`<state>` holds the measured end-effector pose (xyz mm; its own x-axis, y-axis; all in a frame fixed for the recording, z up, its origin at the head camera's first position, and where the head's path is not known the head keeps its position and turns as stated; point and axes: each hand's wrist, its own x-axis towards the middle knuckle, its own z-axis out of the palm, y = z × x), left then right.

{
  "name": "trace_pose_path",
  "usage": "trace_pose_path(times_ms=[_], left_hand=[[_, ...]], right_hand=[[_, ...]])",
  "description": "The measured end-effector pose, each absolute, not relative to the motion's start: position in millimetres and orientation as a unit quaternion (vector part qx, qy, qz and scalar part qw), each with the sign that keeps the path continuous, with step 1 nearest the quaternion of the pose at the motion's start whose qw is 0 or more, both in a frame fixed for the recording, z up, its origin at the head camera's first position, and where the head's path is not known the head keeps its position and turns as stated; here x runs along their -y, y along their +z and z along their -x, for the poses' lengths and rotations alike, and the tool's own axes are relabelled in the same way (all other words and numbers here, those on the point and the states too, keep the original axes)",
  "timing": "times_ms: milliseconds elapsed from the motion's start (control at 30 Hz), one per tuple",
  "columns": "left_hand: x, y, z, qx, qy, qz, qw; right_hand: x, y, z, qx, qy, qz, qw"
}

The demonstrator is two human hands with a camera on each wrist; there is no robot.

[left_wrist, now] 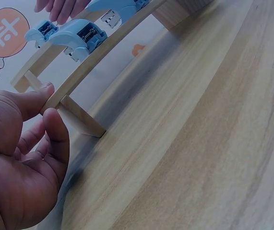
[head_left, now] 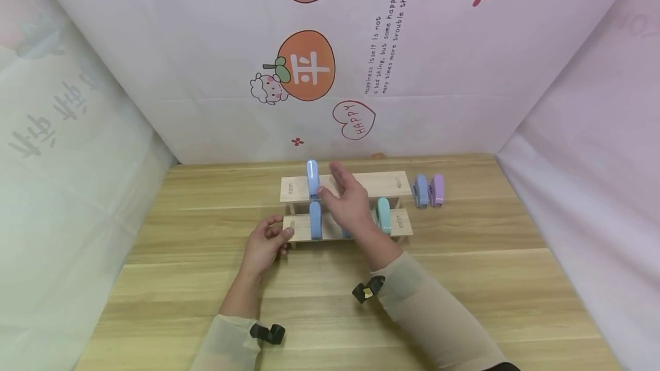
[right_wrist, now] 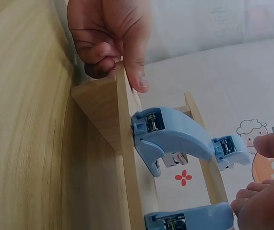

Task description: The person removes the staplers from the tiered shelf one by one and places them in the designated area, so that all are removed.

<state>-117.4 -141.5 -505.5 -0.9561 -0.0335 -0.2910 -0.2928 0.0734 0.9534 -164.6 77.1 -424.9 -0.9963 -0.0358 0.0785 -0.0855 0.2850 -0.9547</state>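
Note:
A two-tier wooden rack has a front shelf (head_left: 332,235) and a back shelf (head_left: 378,184). My left hand (head_left: 263,246) pinches the front shelf's left end, thumb on top and fingertips at the edge. A blue stapler (head_left: 315,220) rests near that end, and a light blue stapler (head_left: 312,176) stands behind it on the back shelf. My right hand (head_left: 352,202) hovers over the rack with straight fingers, its thumb close to the back stapler; contact is unclear. Beneath the right wrist, another blue stapler (head_left: 346,234) is mostly hidden. A mint stapler (head_left: 383,215) sits right of it.
Right of the rack, a blue stapler (head_left: 421,190) and a purple stapler (head_left: 437,190) stand side by side on the wooden table (head_left: 479,279). A white printed sheet (head_left: 438,73) hangs behind the table, with more white cloth at both sides.

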Motion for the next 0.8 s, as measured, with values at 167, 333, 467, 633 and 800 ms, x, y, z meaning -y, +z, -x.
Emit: trace_pose_path(times_ms=[167,333,467,633,800], left_hand=[[145.3,-521.6,121.0,-0.723,0.677,0.107,0.087],[145.9,-525.0,120.6,-0.723,0.679,0.103,0.08],[145.3,-524.8,120.5,-0.725,0.676,0.105,0.075],[145.4,-523.4,119.6,-0.729,0.672,0.106,0.076],[145.1,-523.3,119.5,-0.73,0.671,0.104,0.079]], right_hand=[[-71.3,-426.5,166.3,0.804,0.593,-0.043,0.026],[-65.1,-426.9,166.9,0.802,0.595,-0.046,0.03],[-61.2,-427.0,167.1,0.812,0.581,-0.046,0.025],[-58.5,-425.9,167.7,0.822,0.567,-0.047,0.022],[-56.0,-424.6,170.1,0.83,0.556,-0.043,0.016]])
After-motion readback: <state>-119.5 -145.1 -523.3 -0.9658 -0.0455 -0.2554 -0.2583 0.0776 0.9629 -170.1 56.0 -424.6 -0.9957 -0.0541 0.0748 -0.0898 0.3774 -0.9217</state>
